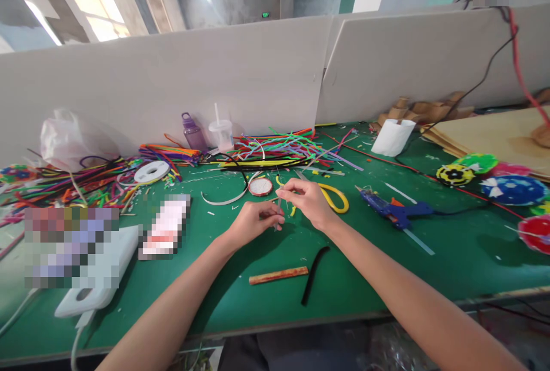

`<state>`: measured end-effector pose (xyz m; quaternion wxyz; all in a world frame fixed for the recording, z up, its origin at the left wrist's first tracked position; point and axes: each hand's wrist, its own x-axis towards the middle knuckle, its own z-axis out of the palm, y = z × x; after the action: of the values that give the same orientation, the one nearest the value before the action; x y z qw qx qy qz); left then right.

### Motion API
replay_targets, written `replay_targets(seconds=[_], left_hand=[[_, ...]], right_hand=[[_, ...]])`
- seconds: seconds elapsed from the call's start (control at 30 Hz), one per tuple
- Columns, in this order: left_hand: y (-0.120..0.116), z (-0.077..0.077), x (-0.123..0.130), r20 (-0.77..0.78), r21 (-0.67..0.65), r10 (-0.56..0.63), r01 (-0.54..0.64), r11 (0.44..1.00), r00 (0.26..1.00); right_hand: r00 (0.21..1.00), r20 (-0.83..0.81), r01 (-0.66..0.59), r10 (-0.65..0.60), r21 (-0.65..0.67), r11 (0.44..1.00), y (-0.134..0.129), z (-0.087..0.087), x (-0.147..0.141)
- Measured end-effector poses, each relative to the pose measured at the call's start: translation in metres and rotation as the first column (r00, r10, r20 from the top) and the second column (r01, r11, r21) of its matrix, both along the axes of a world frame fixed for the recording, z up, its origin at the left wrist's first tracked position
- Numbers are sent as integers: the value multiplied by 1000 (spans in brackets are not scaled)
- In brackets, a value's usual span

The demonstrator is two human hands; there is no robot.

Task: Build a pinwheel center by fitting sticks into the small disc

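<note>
My left hand (256, 221) is closed, its thumb and fingers pinching a thin translucent strip (279, 206). The upper end of the same strip sits between the fingertips of my right hand (307, 202), also closed. Just behind my hands lies a small round disc (260, 187) with a white face and reddish rim. A bent yellow pipe cleaner (341, 202) curves out beside my right hand. Nearer to me on the table are a brown stick (278, 276) and a short black pipe cleaner (313, 276).
A blue glue gun (393, 208) with its cord lies at right, near colourful fuzzy pieces (513, 189). Bundled pipe cleaners (279, 150), a purple bottle (193, 132) and a lidded cup (222, 135) stand along the back partition (172, 78). A white charging device (124, 262) is at left.
</note>
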<state>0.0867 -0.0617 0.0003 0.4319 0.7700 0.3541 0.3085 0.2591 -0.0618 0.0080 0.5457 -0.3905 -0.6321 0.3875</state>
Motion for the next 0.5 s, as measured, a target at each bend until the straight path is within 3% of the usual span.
replay_targets(seconds=[0.23,0.4,0.5], left_hand=[[-1,2,2,11,39,41,-41,998,999],[-2,6,6,273,-108,125,-99,989,954],[-3,7,8,326,-174,160,-107,979,932]], right_hand=[[1000,-10,-10,10,-10,1000,-1,1,-1],[1000,0,-7,7,11,1000,-2,1,-3],[1000,3,-10,10,22,1000,-3,1,-4]])
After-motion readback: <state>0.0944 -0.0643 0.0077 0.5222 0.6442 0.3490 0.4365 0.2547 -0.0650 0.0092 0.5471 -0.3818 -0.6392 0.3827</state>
